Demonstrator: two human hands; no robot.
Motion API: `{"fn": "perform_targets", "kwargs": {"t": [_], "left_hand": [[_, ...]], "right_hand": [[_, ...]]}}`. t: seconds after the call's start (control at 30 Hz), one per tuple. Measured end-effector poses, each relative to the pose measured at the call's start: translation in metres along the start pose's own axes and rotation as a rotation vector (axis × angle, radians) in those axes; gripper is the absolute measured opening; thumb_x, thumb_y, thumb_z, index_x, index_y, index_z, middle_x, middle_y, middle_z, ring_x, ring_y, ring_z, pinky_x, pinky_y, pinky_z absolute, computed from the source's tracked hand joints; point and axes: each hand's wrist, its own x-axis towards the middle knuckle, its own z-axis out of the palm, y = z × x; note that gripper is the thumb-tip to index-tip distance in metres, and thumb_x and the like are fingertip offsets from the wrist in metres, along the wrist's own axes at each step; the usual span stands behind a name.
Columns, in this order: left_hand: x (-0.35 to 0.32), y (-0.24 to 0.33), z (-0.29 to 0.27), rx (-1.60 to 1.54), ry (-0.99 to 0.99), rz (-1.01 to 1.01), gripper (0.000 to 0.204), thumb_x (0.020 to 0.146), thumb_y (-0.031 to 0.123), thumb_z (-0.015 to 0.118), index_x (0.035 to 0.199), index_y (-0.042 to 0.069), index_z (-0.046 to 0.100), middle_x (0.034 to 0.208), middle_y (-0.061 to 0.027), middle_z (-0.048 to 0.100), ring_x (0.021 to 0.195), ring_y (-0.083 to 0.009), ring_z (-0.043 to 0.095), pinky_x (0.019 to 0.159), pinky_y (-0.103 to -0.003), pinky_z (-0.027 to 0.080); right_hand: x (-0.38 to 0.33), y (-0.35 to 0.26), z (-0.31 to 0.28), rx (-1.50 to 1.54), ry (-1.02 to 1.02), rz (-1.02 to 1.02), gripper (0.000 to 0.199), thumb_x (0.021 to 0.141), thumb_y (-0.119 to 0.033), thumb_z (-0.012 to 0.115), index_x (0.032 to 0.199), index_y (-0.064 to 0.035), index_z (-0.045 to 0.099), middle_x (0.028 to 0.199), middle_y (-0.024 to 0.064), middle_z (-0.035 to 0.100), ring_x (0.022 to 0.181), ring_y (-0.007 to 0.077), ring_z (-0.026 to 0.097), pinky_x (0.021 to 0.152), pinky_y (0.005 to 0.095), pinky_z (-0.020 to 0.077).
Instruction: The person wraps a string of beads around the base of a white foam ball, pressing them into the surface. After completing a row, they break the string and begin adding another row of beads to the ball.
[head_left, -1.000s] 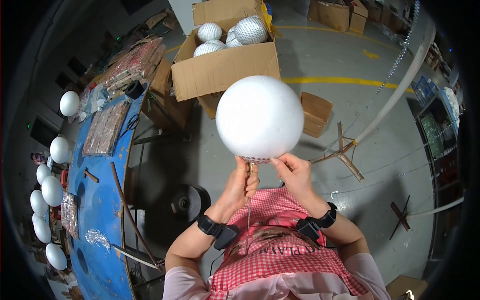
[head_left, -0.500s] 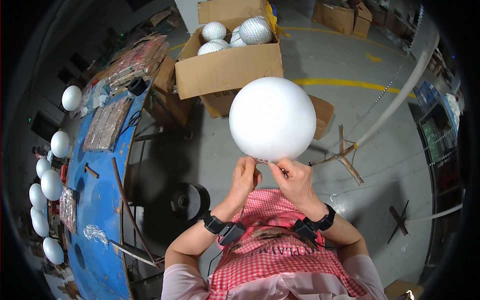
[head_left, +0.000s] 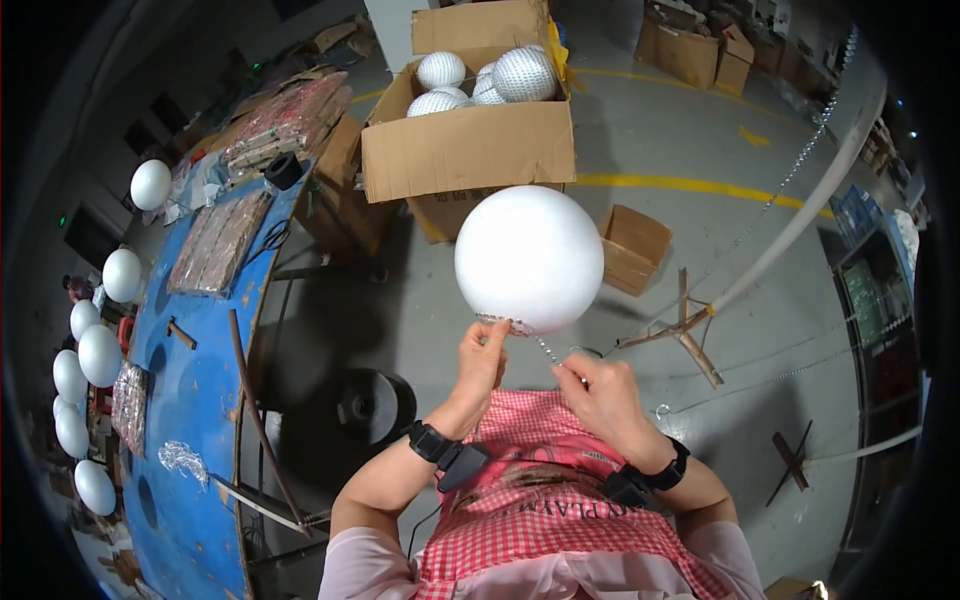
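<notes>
A large smooth white ball (head_left: 530, 255) is in front of me, with a narrow band of silver sequin trim (head_left: 492, 319) along its lower edge. My left hand (head_left: 482, 362) is closed at that edge, thumb and fingers pinching the trim against the ball. From there a loose silver strand (head_left: 545, 350) runs down to the right. My right hand (head_left: 606, 398) is closed on this strand, a short way off the ball. What bears the ball's weight is hidden.
Beyond the ball stands a cardboard box (head_left: 470, 150) holding several silver-covered balls (head_left: 524, 75). At left is a blue table (head_left: 200, 370) with wrapped packs and a hammer (head_left: 182, 334); white balls (head_left: 100, 353) line its far side. A pole on a wooden foot (head_left: 683, 318) stands right.
My right hand has moved down and right, away from the ball, drawing the strand out. The ball appears smaller and lower in view. My left hand stays at its lower edge.
</notes>
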Motion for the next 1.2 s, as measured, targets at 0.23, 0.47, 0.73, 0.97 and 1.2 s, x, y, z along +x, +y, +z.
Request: {"fn": "perform_targets", "kwargs": {"t": [0.23, 0.47, 0.73, 0.97, 1.2], "left_hand": [[-0.003, -0.001, -0.001, 0.000, -0.023, -0.051, 0.032, 0.092, 0.044, 0.051, 0.083, 0.012, 0.049, 0.049, 0.0051, 0.037, 0.035, -0.0040, 0.025, 0.032, -0.021, 0.016], [-0.011, 0.008, -0.005, -0.229, -0.147, -0.197, 0.038, 0.088, 0.051, 0.052, 0.079, 0.015, 0.045, 0.049, 0.0062, 0.035, 0.036, -0.0040, 0.024, 0.032, -0.020, 0.015], [-0.019, 0.014, -0.005, -0.257, -0.233, -0.337, 0.051, 0.083, 0.064, 0.043, 0.086, 0.013, 0.041, 0.056, 0.0062, 0.029, 0.042, -0.0034, 0.020, 0.034, -0.018, 0.014], [-0.020, 0.011, -0.002, -0.321, -0.274, -0.391, 0.058, 0.086, 0.064, 0.035, 0.091, 0.007, 0.046, 0.059, 0.0006, 0.042, 0.040, -0.0042, 0.025, 0.033, -0.019, 0.017], [-0.027, 0.013, 0.003, -0.143, -0.261, -0.217, 0.055, 0.093, 0.057, 0.030, 0.099, 0.006, 0.049, 0.073, -0.0078, 0.059, 0.039, -0.0055, 0.026, 0.035, -0.020, 0.020]], "right_hand": [[0.006, 0.001, -0.005, 0.139, -0.003, 0.102, 0.018, 0.083, -0.012, 0.063, 0.074, 0.0029, 0.059, 0.051, 0.0067, 0.048, 0.049, 0.0058, 0.040, 0.044, 0.0264, 0.0331], [0.013, 0.019, 0.004, 0.216, 0.004, 0.227, 0.020, 0.084, -0.012, 0.061, 0.073, 0.0044, 0.059, 0.052, -0.0011, 0.046, 0.053, 0.0034, 0.038, 0.045, 0.0246, 0.0310], [0.015, 0.032, 0.014, 0.181, 0.017, 0.265, 0.023, 0.082, -0.021, 0.062, 0.074, 0.0000, 0.061, 0.051, 0.0142, 0.049, 0.041, 0.0216, 0.047, 0.044, 0.0331, 0.0367], [0.016, 0.034, 0.024, 0.193, 0.053, 0.227, 0.023, 0.082, -0.019, 0.064, 0.071, 0.0009, 0.060, 0.049, 0.0092, 0.048, 0.043, 0.0145, 0.044, 0.043, 0.0304, 0.0344], [0.016, 0.023, 0.022, 0.055, 0.101, 0.181, 0.022, 0.081, -0.016, 0.065, 0.071, 0.0021, 0.060, 0.047, 0.0119, 0.045, 0.041, 0.0106, 0.043, 0.041, 0.0296, 0.0334]]}}
